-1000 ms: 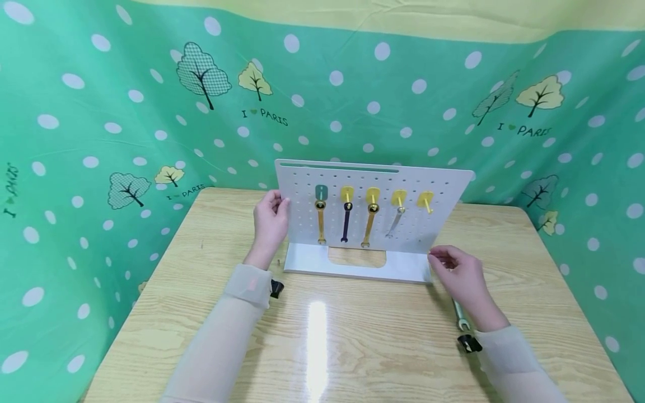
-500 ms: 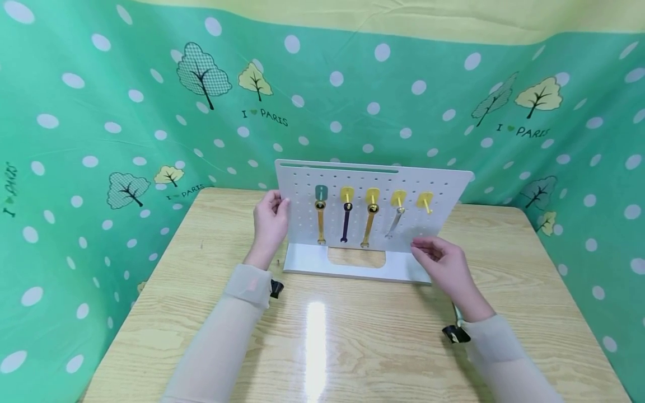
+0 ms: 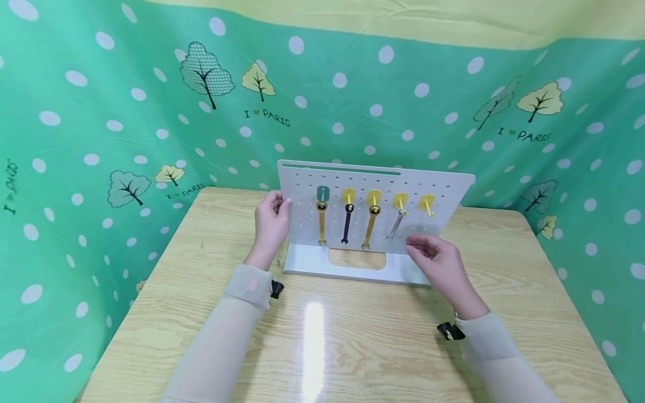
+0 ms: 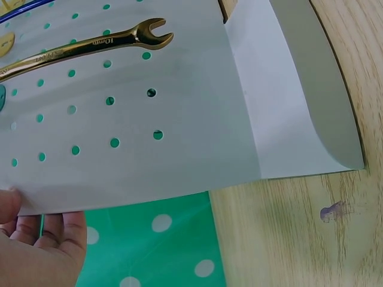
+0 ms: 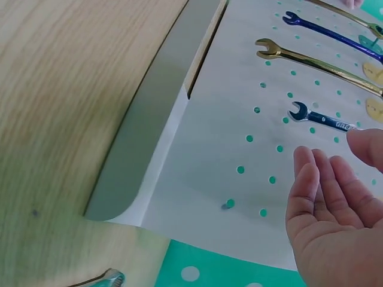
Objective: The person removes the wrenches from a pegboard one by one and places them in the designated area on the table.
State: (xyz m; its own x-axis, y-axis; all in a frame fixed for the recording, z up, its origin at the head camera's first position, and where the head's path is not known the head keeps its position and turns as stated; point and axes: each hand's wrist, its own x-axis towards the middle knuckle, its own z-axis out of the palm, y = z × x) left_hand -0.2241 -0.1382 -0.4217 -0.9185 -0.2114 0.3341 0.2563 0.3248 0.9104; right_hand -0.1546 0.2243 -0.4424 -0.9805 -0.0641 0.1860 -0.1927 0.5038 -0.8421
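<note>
A white pegboard (image 3: 304, 230) stands on its base, and my left hand (image 3: 272, 223) grips its left edge, thumb on the front and fingers behind. Combination wrenches hang from its hooks: a gold wrench (image 3: 322, 226) on a teal hook, then a blue-purple wrench (image 3: 346, 226), another gold wrench (image 3: 370, 229) and a small silver wrench (image 3: 396, 226) on yellow hooks. A fifth yellow hook (image 3: 427, 202) at the right bears nothing. Close to the silver wrench's lower end is my right hand (image 3: 437, 263), fingers loosely bent and apart from the thumb, holding nothing.
On the wooden table (image 3: 201, 313), one more wrench (image 5: 112, 277) lies by my right wrist, mostly hidden in the head view. The board's white base (image 3: 307, 259) has a cut-out in its middle. A green dotted curtain (image 3: 353, 101) hangs behind.
My right hand has moved left and slightly up, from the base's right end to near the silver wrench. The left hand has kept its hold on the board's edge.
</note>
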